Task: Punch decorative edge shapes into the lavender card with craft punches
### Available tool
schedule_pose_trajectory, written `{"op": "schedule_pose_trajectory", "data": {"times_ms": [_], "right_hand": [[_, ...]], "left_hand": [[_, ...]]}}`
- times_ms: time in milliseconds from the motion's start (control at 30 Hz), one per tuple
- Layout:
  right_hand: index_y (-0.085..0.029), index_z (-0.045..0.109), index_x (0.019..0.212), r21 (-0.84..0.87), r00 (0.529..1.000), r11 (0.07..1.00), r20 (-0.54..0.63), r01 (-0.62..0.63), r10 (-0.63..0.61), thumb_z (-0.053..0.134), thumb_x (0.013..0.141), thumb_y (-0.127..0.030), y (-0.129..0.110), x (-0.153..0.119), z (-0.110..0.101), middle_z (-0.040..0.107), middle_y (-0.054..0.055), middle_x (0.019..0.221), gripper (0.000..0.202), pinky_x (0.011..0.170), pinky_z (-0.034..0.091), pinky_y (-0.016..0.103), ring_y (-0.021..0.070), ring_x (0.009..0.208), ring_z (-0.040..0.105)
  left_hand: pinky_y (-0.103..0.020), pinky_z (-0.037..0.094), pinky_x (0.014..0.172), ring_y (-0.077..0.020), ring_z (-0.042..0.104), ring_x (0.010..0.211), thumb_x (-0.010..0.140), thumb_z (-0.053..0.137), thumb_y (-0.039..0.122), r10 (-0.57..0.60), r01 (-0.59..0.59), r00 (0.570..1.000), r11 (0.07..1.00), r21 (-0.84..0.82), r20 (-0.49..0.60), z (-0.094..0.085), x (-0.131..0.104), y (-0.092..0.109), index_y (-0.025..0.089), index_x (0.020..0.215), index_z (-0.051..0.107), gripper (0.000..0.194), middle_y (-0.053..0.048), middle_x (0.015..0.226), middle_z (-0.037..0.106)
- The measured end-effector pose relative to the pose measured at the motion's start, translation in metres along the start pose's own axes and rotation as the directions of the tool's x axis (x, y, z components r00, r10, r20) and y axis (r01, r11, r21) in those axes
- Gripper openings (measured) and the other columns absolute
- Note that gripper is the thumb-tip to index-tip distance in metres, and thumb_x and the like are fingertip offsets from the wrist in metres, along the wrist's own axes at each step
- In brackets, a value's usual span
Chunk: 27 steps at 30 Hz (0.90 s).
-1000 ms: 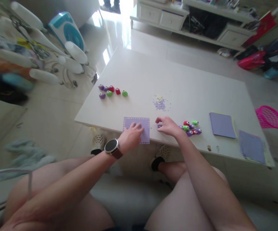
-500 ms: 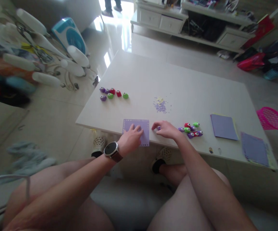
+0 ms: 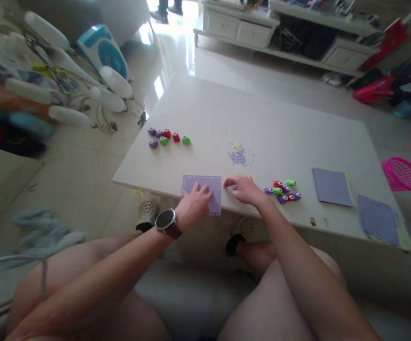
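Spread over a purple sheet [image 3: 215, 201] at the table's front edge, my left hand [image 3: 195, 202] presses it flat. Small punched holes run along the sheet's borders. Just right of the sheet, my right hand [image 3: 242, 188] is curled over a small purple object, mostly hidden under the fingers. Several small punches in purple, green and red [image 3: 278, 183] lie to the right of that hand. Another group of punches [image 3: 176, 138] stands at the table's left. Purple and yellow paper bits [image 3: 238, 155] form a small pile beyond my hands.
A stack of purple sheets [image 3: 332, 187] and a second stack [image 3: 378, 219] lie at the right of the white table [image 3: 279, 123]. A pink basket [image 3: 404, 175] stands beyond the right edge. A person's legs [image 3: 162, 9] show at the top.
My right hand has lifted or shifted very slightly, and the purple object under it is less visible. My left hand stays on the sheet.
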State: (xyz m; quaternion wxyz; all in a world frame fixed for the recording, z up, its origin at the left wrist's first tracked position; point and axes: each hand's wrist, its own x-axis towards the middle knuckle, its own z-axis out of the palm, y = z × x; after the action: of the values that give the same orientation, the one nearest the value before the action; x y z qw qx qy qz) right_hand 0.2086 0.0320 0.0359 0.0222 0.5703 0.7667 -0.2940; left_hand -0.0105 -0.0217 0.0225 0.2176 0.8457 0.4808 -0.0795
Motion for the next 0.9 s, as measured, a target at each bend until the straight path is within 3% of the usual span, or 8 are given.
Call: {"op": "schedule_pose_trajectory", "data": {"times_ms": [333, 400, 500, 567, 700, 800, 900], "right_hand": [[-0.025, 0.078, 0.104, -0.025, 0.999, 0.999, 0.042, 0.031, -0.030, 0.052, 0.075, 0.002, 0.002, 0.001, 0.003, 0.081, 0.003, 0.116, 0.047, 0.111, 0.039, 0.041, 0.0233, 0.119, 0.068], [-0.025, 0.076, 0.116, -0.068, 1.000, 0.997, 0.009, -0.018, 0.019, 0.054, 0.081, -0.003, 0.005, 0.001, 0.004, 0.079, 0.007, 0.123, 0.046, 0.112, 0.039, 0.044, 0.0266, 0.124, 0.066], [-0.020, 0.061, 0.143, -0.136, 0.985, 0.983, -0.138, -0.123, 0.104, 0.056, 0.088, -0.013, 0.012, 0.002, 0.004, 0.069, 0.016, 0.141, 0.056, 0.111, 0.040, 0.050, 0.0331, 0.135, 0.058], [-0.019, 0.056, 0.148, -0.137, 0.973, 0.978, -0.187, -0.160, 0.133, 0.056, 0.091, -0.018, 0.016, 0.002, 0.003, 0.066, 0.019, 0.145, 0.058, 0.110, 0.041, 0.050, 0.0347, 0.137, 0.056], [-0.020, 0.068, 0.128, -0.122, 0.974, 0.981, -0.187, -0.150, 0.125, 0.060, 0.092, -0.025, 0.018, 0.002, 0.001, 0.070, 0.016, 0.136, 0.037, 0.107, 0.044, 0.047, 0.0334, 0.132, 0.057], [-0.020, 0.074, 0.109, -0.156, 0.986, 0.984, -0.157, -0.083, 0.058, 0.061, 0.085, -0.013, 0.016, 0.002, -0.001, 0.073, 0.012, 0.124, 0.027, 0.104, 0.044, 0.041, 0.0299, 0.126, 0.059], [-0.020, 0.075, 0.100, -0.182, 0.998, 0.983, -0.062, -0.027, 0.016, 0.056, 0.079, -0.001, 0.016, 0.002, -0.001, 0.076, 0.008, 0.111, 0.034, 0.095, 0.045, 0.032, 0.0241, 0.112, 0.065]], "left_hand": [[-0.071, 0.061, 0.094, -0.0472, 0.039, 0.148, 0.097, 0.056, 0.020, -0.002, 0.002, 1.000, 1.000, 0.003, -0.015, 0.002, 0.000, 0.001, 0.018, 0.144, 0.058, 0.047, -0.022, 0.156, 0.048], [-0.071, 0.060, 0.095, -0.0474, 0.039, 0.148, 0.097, 0.055, 0.020, -0.003, 0.003, 1.000, 1.000, 0.004, -0.020, 0.003, 0.000, 0.001, 0.018, 0.144, 0.057, 0.047, -0.022, 0.156, 0.049], [-0.071, 0.060, 0.096, -0.0473, 0.039, 0.148, 0.097, 0.055, 0.019, -0.003, 0.003, 1.000, 1.000, -0.001, -0.026, 0.003, 0.000, 0.001, 0.018, 0.145, 0.058, 0.048, -0.022, 0.156, 0.049], [-0.071, 0.060, 0.097, -0.0473, 0.040, 0.148, 0.097, 0.055, 0.019, -0.005, 0.005, 1.000, 1.000, -0.006, -0.028, 0.003, 0.000, 0.001, 0.018, 0.144, 0.058, 0.048, -0.023, 0.156, 0.049], [-0.071, 0.060, 0.096, -0.0474, 0.040, 0.148, 0.096, 0.054, 0.017, -0.005, 0.005, 1.000, 1.000, -0.001, -0.022, 0.002, 0.000, 0.002, 0.017, 0.143, 0.058, 0.047, -0.024, 0.155, 0.050], [-0.072, 0.060, 0.095, -0.0476, 0.040, 0.147, 0.096, 0.053, 0.017, -0.001, 0.001, 1.000, 1.000, 0.006, -0.021, 0.002, 0.000, 0.002, 0.016, 0.143, 0.058, 0.047, -0.024, 0.155, 0.049], [-0.071, 0.060, 0.095, -0.0473, 0.039, 0.148, 0.096, 0.053, 0.017, 0.005, -0.004, 1.000, 1.000, 0.008, -0.016, 0.002, 0.000, 0.001, 0.017, 0.145, 0.057, 0.049, -0.023, 0.156, 0.048]]}}
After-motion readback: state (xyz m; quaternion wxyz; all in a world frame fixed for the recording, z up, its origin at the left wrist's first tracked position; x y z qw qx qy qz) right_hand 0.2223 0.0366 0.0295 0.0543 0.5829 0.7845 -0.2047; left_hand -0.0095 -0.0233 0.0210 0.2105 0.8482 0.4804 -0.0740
